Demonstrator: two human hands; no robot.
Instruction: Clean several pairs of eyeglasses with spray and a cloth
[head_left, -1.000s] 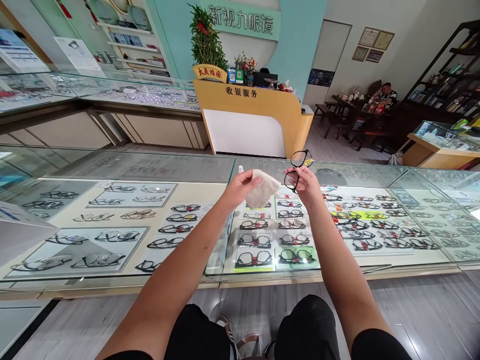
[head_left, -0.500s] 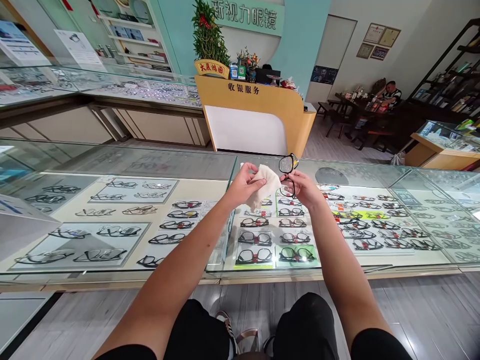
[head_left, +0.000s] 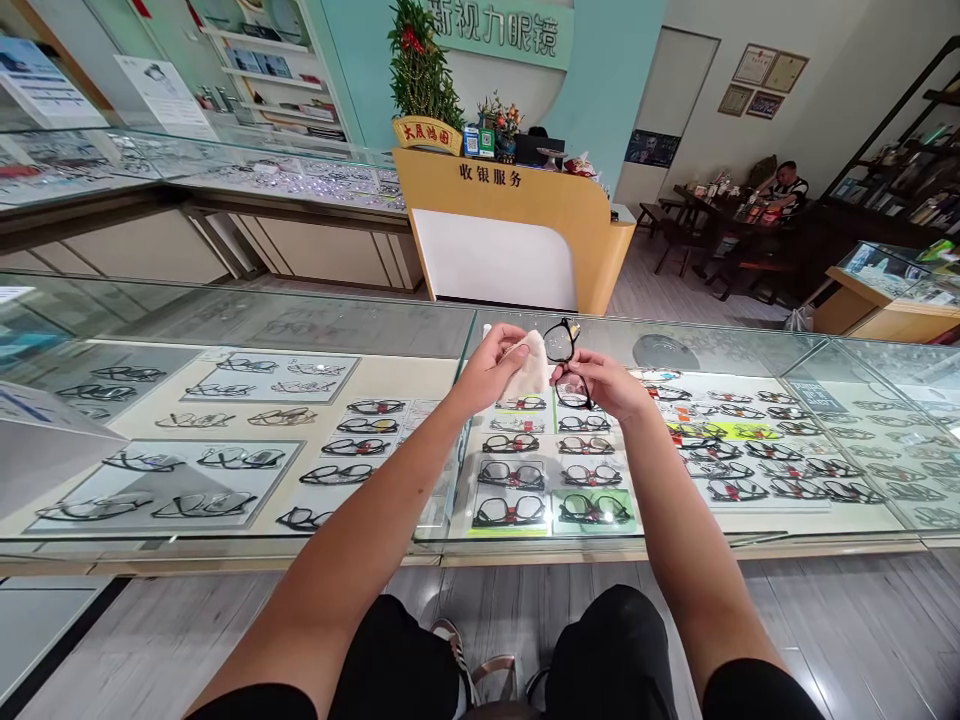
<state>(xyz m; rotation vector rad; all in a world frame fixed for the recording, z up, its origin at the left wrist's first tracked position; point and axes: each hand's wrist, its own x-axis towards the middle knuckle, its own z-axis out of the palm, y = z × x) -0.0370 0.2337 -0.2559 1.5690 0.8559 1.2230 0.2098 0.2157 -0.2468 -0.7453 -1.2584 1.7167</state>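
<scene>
Above the glass counter, my left hand (head_left: 491, 370) is closed on a crumpled cream cloth (head_left: 531, 368), which hangs beside its fingertips. My right hand (head_left: 606, 383) pinches a pair of black-rimmed glasses (head_left: 559, 341) near the middle of the frame. The glasses are turned on end, one lens above my fingers and the other below. A narrow gap lies between the cloth and the upper lens. Part of the lower rim is beside my right fingers.
Under my hands stretches a glass display counter (head_left: 442, 548) with rows of glasses inside. Beyond it stand a wooden service desk (head_left: 517, 190) with a plant (head_left: 424, 75), and more showcases at the left. A person (head_left: 787, 188) sits at a dark table at the back right.
The glasses have tilted and turned, their upper lens moving left and a little down. The cloth is bunched more narrowly and no longer reaches as far over towards my right fingers.
</scene>
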